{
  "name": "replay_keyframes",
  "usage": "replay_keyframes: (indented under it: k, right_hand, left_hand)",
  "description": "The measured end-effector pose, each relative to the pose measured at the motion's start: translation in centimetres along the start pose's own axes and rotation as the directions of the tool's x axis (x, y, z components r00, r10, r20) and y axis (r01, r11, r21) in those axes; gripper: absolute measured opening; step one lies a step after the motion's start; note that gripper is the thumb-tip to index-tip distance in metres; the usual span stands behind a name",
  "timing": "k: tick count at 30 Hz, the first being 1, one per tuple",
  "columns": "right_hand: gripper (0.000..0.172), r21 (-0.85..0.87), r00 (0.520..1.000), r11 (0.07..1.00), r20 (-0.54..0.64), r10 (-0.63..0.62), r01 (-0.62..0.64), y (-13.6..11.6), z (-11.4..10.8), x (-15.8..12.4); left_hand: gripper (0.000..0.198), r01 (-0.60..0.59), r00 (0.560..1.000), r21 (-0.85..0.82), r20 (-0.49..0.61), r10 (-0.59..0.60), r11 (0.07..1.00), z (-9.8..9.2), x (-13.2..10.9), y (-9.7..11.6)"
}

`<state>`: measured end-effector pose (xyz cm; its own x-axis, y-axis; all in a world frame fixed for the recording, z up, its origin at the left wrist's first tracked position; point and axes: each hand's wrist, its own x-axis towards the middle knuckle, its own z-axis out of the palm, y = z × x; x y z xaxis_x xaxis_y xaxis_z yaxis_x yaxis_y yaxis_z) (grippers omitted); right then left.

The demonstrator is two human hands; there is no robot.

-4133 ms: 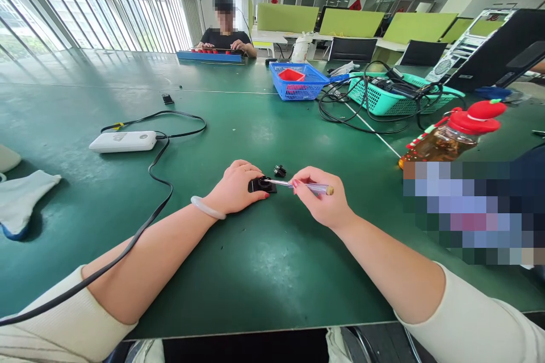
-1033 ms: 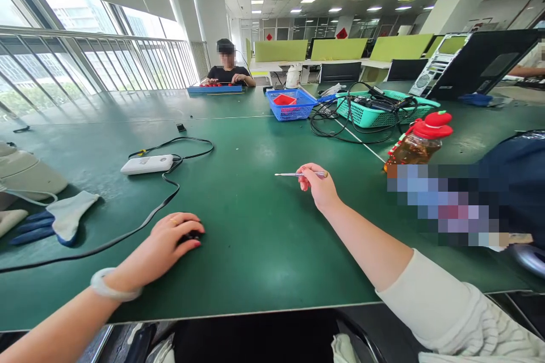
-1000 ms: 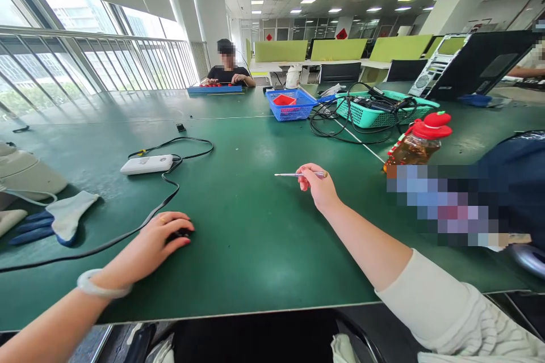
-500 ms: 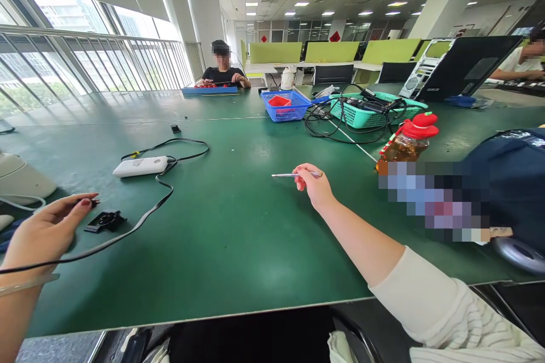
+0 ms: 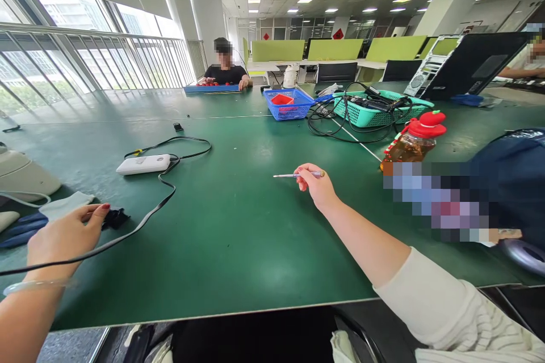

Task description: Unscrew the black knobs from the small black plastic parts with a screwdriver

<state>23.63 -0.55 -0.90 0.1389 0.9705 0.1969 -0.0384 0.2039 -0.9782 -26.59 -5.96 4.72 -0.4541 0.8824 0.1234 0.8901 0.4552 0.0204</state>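
Note:
My right hand (image 5: 318,186) is closed around a slim screwdriver (image 5: 284,176), held level above the green table with its metal shaft pointing left. At the left, my left hand (image 5: 63,238) has thumb and fingers pinched together beside a small black plastic part (image 5: 117,218). The hand hides some of that part, and I cannot make out what lies between the fingertips. A black cable (image 5: 147,216) passes across the left wrist and leads to a white oblong device (image 5: 145,164) lying on the table.
Farther back stand a blue basket (image 5: 293,111) and a teal basket (image 5: 361,116) heaped with black cables. A red-capped bottle (image 5: 411,147) and a dark blue bag (image 5: 506,176) are at the right. Blue-and-white gloves (image 5: 25,228) lie at far left. Another person (image 5: 225,71) sits across the table.
My left hand has moved right, toward the black part, and now covers some of it. My right hand keeps its hold on the screwdriver, almost unmoved.

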Motion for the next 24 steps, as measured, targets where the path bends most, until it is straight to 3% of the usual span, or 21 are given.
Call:
replay_keyframes:
  k: [2, 5, 12, 17, 21, 24]
  right_hand:
    - [0.019, -0.007, 1.0, 1.0, 0.0, -0.004, 0.004, -0.1, 0.0, 0.0]
    - [0.019, -0.018, 1.0, 1.0, 0.009, -0.008, 0.008, -0.1, 0.0, -0.1]
    - [0.02, -0.028, 1.0, 1.0, 0.001, 0.002, -0.002, -0.1, 0.1, -0.1]
    - [0.018, -0.027, 1.0, 1.0, 0.012, -0.003, 0.003, -0.1, 0.1, -0.1]
    - [0.019, -0.02, 1.0, 1.0, 0.016, -0.008, 0.008, -0.1, 0.0, -0.1]
    - [0.02, -0.025, 1.0, 1.0, 0.015, -0.009, 0.009, -0.1, 0.0, -0.1]
  left_hand:
    - [0.071, 0.038, 0.998, 0.115, 0.041, -0.043, 0.993, -0.4, -0.6, 0.9]
    - [0.07, 0.002, 0.999, 0.196, 0.046, -0.011, 0.981, -1.0, -1.5, 1.9]
    - [0.068, -0.104, 0.992, 0.273, -0.037, 0.119, 0.956, -0.4, -2.2, 2.4]
    - [0.061, -0.135, 0.991, 0.219, 0.032, 0.131, 0.966, -0.4, -2.0, 2.6]
    - [0.057, -0.091, 0.984, 0.062, 0.158, 0.08, 0.994, -0.7, -0.7, 0.9]
    - [0.06, -0.059, 0.997, -0.016, 0.046, 0.059, 0.998, -0.1, 0.7, -1.7]
